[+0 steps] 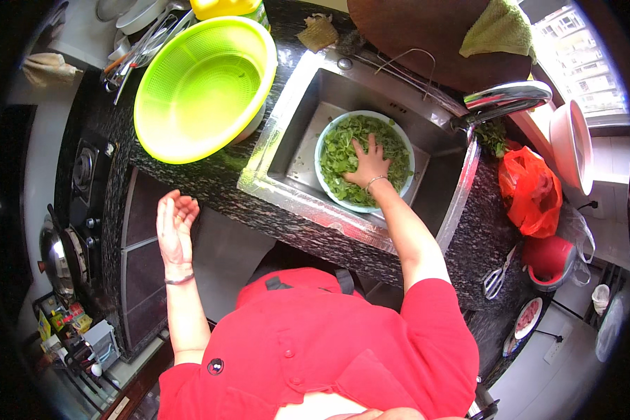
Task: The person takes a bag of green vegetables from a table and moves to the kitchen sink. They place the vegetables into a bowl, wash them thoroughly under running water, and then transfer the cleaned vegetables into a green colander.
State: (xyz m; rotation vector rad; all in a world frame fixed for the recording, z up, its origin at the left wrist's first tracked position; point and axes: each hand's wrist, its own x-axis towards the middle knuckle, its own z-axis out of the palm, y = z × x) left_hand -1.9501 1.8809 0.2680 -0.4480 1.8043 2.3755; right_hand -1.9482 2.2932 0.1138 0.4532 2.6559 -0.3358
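Observation:
Inside the stainless steel sink [303,152], a pale blue round basin [319,173] is full of leafy greens [341,152]. My right hand [370,164] lies on top of the greens with its fingers spread; whether it grips any leaves cannot be seen. My left hand [176,226] is raised in the air in front of the counter, fingers slightly curled, holding nothing. A large yellow-green plastic colander [202,100] rests tilted on the counter to the left of the sink.
A chrome faucet [509,100] reaches up at the sink's right corner. On the right counter are a red plastic bag [530,191], metal tongs [499,275] and a plate of meat [528,318]. A gas stove [84,168] and a lidded wok [56,257] are at the left.

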